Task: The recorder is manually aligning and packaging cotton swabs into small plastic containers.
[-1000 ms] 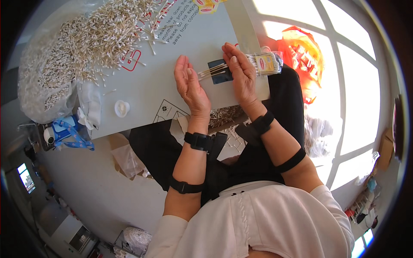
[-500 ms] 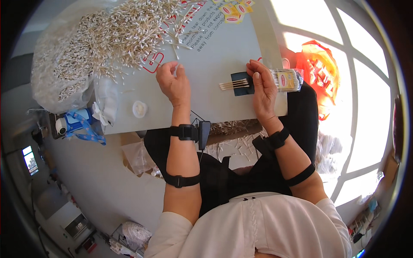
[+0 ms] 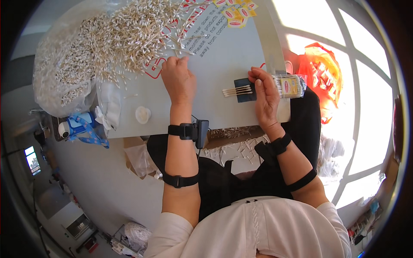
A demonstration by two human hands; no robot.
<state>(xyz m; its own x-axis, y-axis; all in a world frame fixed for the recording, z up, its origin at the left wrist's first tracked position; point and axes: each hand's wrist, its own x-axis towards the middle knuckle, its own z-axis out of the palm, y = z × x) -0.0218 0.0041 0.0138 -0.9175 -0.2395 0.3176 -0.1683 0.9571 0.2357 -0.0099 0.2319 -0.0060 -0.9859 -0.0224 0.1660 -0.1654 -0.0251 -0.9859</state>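
Observation:
My left hand (image 3: 178,81) reaches to the near right edge of a big heap of cotton swabs (image 3: 129,34). Its fingertips are pinched together beside some loose swabs, and what is between them is hidden. My right hand (image 3: 267,96) rests on its side at the table's right, fingers loosely extended and slightly bent, with nothing visible in them. Just left of it, a small row of cotton swabs (image 3: 237,90) lies across a dark square pad (image 3: 245,97). Right behind that hand is a clear pack of swabs (image 3: 290,86) with a yellow label.
A clear bag (image 3: 47,73) holds part of the heap. Yellow labels (image 3: 235,16) lie at the far edge. A small white cup (image 3: 143,115) stands near the front edge, a blue bottle (image 3: 77,124) at the left. An orange-red bag (image 3: 320,77) of packs sits right of the table.
My left hand has moved forward toward the swab heap and turned its back upward, fingertips drawing together. My right hand stays beside the dark pad. The whole view has shifted slightly.

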